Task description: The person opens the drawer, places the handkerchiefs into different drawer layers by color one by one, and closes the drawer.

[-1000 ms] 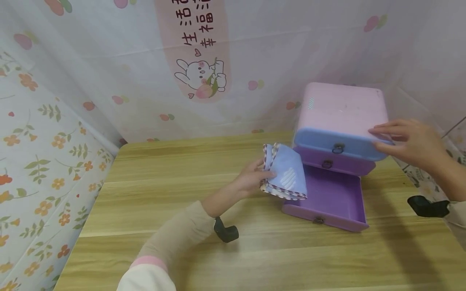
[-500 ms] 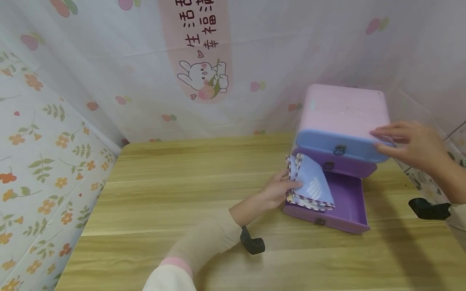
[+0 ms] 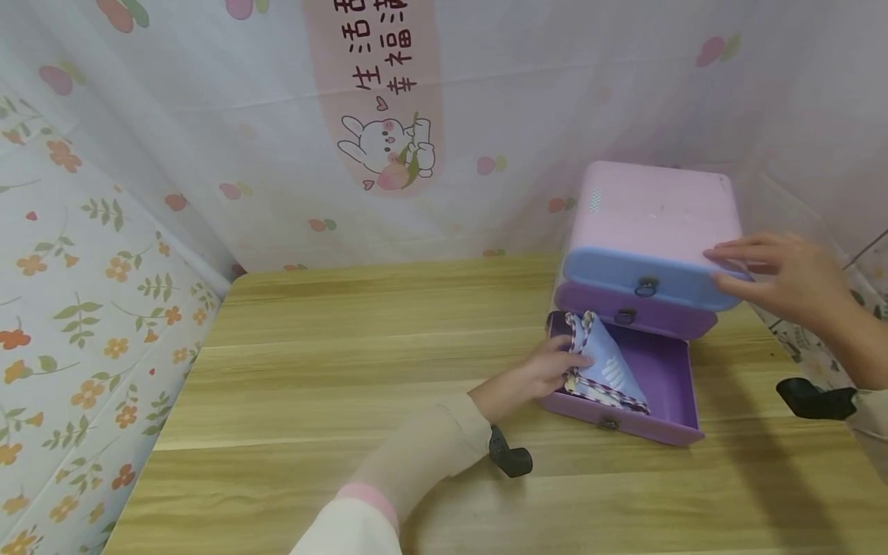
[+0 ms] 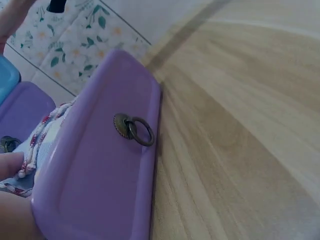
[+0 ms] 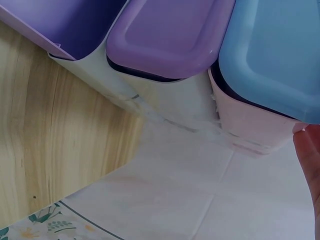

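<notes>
My left hand (image 3: 551, 366) pinches a folded light-blue cloth (image 3: 607, 370) with a checked braided edge. The cloth is inside the left part of the pulled-out purple bottom drawer (image 3: 669, 385), behind its front panel. In the left wrist view the drawer's front (image 4: 105, 145), with a bronze ring pull (image 4: 142, 131), covers most of the cloth. My right hand (image 3: 787, 270) rests at the right front corner of the pink top box (image 3: 659, 208), with the thumb at its blue drawer front (image 3: 603, 266). Only part of that hand (image 5: 310, 155) shows in the right wrist view.
Between top box and open drawer lies a purple middle drawer (image 3: 597, 301). The stack stands on a wood-grain table (image 3: 347, 347), close to a printed curtain (image 3: 520, 116) at the back. Another floral cloth (image 3: 90, 308) hangs at the left.
My left hand has carried the cloth rightward from beside the drawers and lowered it into the bottom drawer. The right hand keeps its place on the top box.
</notes>
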`<state>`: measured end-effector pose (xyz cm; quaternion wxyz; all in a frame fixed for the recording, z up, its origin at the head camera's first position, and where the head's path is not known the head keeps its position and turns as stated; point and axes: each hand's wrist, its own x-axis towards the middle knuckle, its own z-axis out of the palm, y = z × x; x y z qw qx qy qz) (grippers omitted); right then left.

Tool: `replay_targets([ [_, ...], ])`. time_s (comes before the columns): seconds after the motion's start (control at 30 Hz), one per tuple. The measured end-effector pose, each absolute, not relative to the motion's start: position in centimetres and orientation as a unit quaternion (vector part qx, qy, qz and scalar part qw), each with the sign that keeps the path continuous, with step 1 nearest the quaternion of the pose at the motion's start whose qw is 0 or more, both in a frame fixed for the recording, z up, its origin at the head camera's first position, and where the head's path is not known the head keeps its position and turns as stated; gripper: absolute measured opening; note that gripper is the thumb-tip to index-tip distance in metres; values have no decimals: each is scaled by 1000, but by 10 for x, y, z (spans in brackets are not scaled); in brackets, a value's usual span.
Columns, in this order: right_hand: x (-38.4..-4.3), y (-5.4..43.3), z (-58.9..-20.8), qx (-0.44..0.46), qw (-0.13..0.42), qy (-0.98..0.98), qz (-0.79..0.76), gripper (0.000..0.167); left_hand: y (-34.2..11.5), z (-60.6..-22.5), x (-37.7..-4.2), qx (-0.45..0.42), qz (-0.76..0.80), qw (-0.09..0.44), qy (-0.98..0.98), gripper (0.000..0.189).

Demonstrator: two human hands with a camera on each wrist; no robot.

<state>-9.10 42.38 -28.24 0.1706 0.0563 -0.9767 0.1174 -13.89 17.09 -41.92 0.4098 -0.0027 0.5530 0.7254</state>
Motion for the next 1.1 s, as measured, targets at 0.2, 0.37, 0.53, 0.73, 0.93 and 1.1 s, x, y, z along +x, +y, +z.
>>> replay_targets([
  [0.2, -91, 425, -285, 67, 185, -973, 117, 33, 182, -422, -139, -4, 707, 402, 581, 36],
  [0.37, -90, 425, -285, 62, 180, -975, 118, 34, 186, -422, -139, -16, 692, 408, 595, 45],
  [0.53, -90, 426, -284, 57, 164, -977, 121, 34, 186, -420, -140, -14, 672, 407, 618, 51],
  [0.73, -92, 427, -285, 65, 170, -975, 124, 33, 184, -413, -143, -8, 653, 409, 637, 52],
  [0.93, -94, 427, -285, 67, 176, -974, 126, 32, 184, -420, -151, 30, 622, 417, 662, 57],
  [1.1, -93, 426, -284, 68, 175, -974, 127, 32, 177, -406, -148, 44, 611, 425, 666, 53],
])
